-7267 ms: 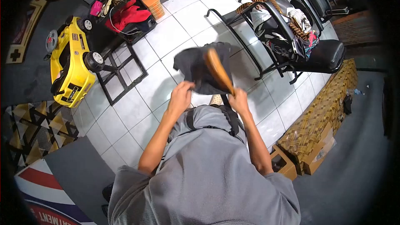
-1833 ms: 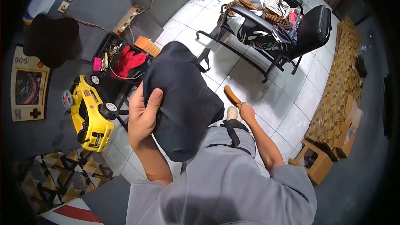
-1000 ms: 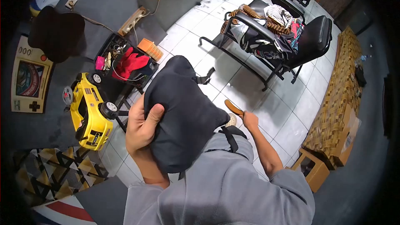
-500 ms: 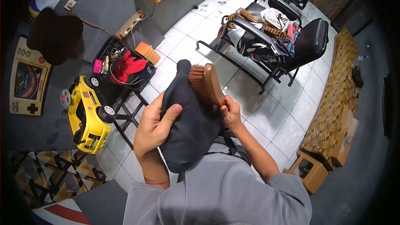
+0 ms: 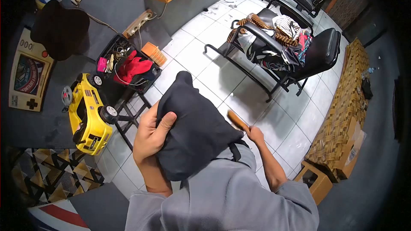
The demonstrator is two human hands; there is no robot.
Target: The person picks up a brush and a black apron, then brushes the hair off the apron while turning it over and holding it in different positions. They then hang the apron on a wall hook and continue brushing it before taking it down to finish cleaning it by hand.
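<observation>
A dark cloth item (image 5: 192, 130) hangs in front of my grey shirt, its narrow tip pointing up. My left hand (image 5: 152, 132) grips its left edge, thumb on the front surface. At the lower right, my right hand (image 5: 255, 134) is closed round the handle of a wooden brush (image 5: 238, 120). The brush lies beyond the cloth's right corner, with its bristles mostly out of sight. Whether brush and cloth touch there, I cannot tell.
A yellow toy car (image 5: 88, 115) and a black tray (image 5: 150, 81) with cables and red cloth are at left. A black chair (image 5: 323, 53) piled with fabrics stands ahead. A woven bench (image 5: 338, 119) and cardboard box (image 5: 314, 179) are at right.
The brush has moved off the upper part of the cloth, down and to the right, with my right hand. The cloth now looks more spread out, its upper tip slightly lower.
</observation>
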